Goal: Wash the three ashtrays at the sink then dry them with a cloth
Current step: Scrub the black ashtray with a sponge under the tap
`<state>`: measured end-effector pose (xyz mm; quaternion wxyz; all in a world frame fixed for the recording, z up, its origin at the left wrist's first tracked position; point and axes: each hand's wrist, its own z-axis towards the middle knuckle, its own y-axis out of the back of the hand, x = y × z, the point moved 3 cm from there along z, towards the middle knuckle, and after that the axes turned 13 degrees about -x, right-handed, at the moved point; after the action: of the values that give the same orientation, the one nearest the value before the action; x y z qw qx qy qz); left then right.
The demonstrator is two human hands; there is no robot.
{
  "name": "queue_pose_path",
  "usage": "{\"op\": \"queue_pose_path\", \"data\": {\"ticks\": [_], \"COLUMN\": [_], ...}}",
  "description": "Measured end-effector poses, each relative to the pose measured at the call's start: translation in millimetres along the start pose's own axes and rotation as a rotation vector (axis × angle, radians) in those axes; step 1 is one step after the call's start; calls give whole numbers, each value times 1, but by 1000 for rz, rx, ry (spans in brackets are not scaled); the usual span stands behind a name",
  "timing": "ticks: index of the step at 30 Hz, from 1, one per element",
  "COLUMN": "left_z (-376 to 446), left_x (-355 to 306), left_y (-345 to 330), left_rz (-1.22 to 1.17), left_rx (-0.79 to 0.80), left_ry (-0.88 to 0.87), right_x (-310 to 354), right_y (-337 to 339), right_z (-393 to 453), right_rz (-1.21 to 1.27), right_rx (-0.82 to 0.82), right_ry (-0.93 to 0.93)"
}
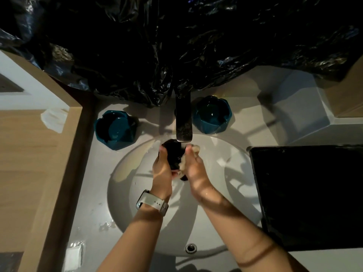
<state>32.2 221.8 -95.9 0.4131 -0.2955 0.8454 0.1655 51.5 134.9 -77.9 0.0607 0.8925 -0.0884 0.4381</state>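
White sink [125, 185], left hand [162, 171] grip around dark ashtray [173, 154] tilted under tap [183, 122], right hand [194, 167] pinching sponge [183, 161].

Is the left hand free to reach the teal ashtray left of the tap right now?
Probably not yet: the left hand grips the dark ashtray under the tap. The path to the teal ashtray itself looks open.
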Motion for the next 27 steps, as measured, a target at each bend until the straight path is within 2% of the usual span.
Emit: {"op": "queue_pose_path", "data": {"ticks": [2, 3, 7, 10, 13, 18, 20, 22, 25, 27], "left_z": [-7, -8, -2, -12, -18, -8, -11, -11, -5, -1], "left_x": [1, -1, 2, 11, 13, -11, -18, -18, -18, -17], "left_y": [-1, -1, -1, -3, 2, 16, 12, 7, 3, -2], "left_rz": [-54, -51, -23, -21, 11, 131, 241, 371, 432, 360], "left_rx": [7, -14, -47, 3, 61, 130, 177, 149, 74, 67], "left_ry": [-19, -46, -107, -12, 85, -111, -189, -243, -141, 63], "right_x": [8, 6, -9, 8, 19, 13, 17, 19, 15, 9], "right_y": [-4, -6, -4, 6, 13, 12, 8, 3, -4, -6], "right_z": [5, 3, -15, -2, 9, 10, 8, 4, -3, -4], "right_rz": [1, 10, 29, -34, -82, -109, -119, -118, -130, -185], "right_rx": [-22, -18, 78, 15, 61, 62, 40, 49, 106, 103], "right_ry": [-102, -93, 64, -51, -105, -110, -107, -100, -99, -80]}}
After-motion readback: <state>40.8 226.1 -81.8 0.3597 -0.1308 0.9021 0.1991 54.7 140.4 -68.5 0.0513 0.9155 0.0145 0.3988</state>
